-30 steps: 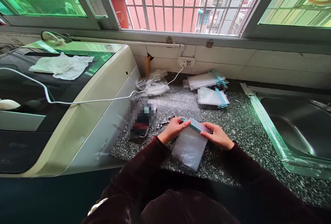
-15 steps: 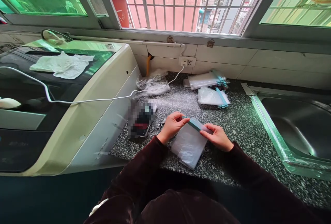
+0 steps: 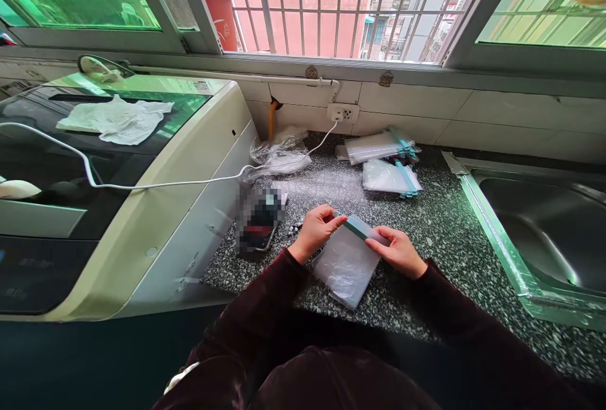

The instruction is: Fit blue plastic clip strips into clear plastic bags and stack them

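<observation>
A clear plastic bag point(image 3: 348, 265) with a teal strip across its top edge is tilted toward me above the speckled counter point(image 3: 416, 309). My left hand point(image 3: 316, 232) pinches the left end of the strip between thumb and fingers. At the strip's right end, my right hand point(image 3: 400, 251) grips the bag's top corner, thumb in front. Another clear layer shows under the bag's lower edge. Small beads point(image 3: 294, 228) lie partly hidden behind my left hand. Farther back rest two stacks of similar teal-edged bags, a nearer stack point(image 3: 384, 176) and a farther stack point(image 3: 372, 148).
Left stands a washing machine point(image 3: 189, 195) with a white cloth point(image 3: 118, 119) on its lid. A white cable point(image 3: 208, 180) runs across to the wall socket point(image 3: 343, 113). A blurred phone-like object point(image 3: 260, 220) and crumpled plastic point(image 3: 281, 154) lie nearby. A steel sink point(image 3: 502, 265) is at right.
The left hand has shifted slightly along the strip's left end, and the bag has tilted a little. Both hands keep hold of it; almost nothing moves in the last half second.
</observation>
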Available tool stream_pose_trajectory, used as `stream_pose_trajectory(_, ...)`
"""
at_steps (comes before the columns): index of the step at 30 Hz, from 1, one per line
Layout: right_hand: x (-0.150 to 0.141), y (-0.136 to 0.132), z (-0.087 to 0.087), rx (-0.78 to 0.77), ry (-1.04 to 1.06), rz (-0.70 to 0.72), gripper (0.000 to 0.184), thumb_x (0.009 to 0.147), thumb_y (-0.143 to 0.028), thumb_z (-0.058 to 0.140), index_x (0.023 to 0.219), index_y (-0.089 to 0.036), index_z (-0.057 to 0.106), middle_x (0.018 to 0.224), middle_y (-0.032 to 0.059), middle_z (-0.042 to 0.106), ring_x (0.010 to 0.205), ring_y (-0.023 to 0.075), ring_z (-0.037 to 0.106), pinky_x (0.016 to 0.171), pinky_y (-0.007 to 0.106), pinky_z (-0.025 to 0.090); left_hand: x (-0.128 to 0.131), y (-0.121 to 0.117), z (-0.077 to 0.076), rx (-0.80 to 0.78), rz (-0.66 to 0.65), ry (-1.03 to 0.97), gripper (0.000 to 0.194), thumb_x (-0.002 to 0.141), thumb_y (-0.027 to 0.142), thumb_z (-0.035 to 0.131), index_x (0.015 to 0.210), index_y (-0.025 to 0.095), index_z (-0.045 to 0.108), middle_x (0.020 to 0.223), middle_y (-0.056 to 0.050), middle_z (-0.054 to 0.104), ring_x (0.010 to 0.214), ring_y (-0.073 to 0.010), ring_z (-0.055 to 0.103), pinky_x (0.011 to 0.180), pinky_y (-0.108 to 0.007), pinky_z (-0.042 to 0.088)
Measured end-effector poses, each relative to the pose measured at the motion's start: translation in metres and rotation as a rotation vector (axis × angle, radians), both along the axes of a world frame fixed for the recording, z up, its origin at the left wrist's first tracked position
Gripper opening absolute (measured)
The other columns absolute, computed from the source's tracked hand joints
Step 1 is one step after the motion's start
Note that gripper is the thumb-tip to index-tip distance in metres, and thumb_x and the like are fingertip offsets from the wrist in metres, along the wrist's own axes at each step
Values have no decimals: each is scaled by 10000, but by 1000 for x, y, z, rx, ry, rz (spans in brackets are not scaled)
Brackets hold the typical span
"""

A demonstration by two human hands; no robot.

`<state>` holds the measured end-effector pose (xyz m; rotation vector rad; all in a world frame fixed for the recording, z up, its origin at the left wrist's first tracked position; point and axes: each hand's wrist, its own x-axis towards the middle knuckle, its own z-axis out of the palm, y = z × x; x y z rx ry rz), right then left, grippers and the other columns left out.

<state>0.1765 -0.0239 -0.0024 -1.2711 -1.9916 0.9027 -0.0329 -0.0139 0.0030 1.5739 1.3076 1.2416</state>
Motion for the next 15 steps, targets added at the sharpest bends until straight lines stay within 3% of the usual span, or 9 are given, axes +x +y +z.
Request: stream_pose_trajectory(15,0,1,-2,39,-52,-31,238,748,-395,550,722,-169,620,665,27,603,619,146,534,567,246,419,0,2,-6,103,19,64,399,733,414,610,488,176,403,535,39,380,536,-102,361,533,-245,275)
